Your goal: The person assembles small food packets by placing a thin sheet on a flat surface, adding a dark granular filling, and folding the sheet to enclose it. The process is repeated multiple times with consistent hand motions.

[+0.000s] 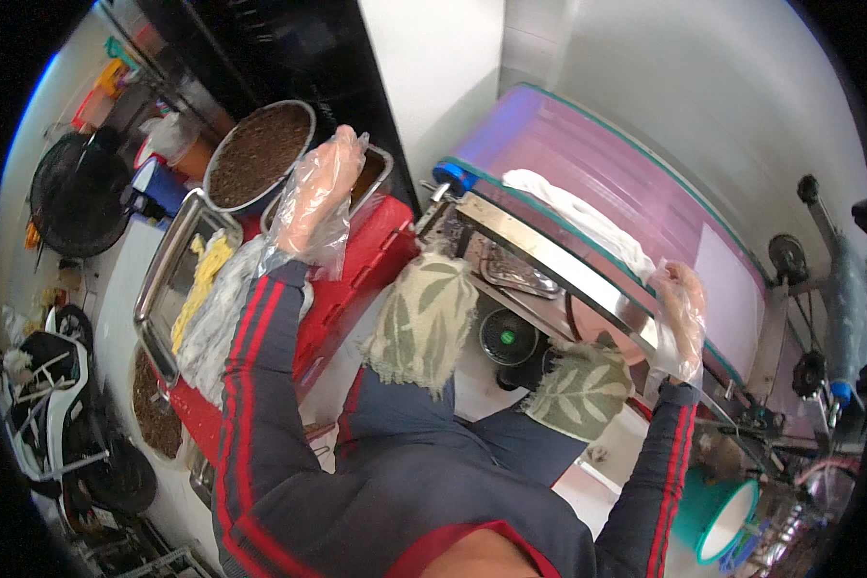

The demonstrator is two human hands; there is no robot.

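My left hand (313, 202), in a clear plastic glove, is over the inner end of a red crate or stand (342, 299). Its fingers are bunched together beside a metal tray (383, 175); whatever they may hold is hidden. My right hand (681, 323), also gloved in clear plastic, has its fingers curled at the front edge of a machine with a pink-purple sheet top (607, 164). A long, soft white roll (578, 214) lies along that edge, its right end close to my right fingers. Whether they grip it is unclear.
A round pan of dark crumbly material (260, 159) stands at the far left. Nearer are a steel tray (149, 308), a white cloth (223, 323) and a yellow cloth (200, 284). Leaf-patterned towels (419, 323) cover my knees. A teal bucket (718, 520) stands lower right.
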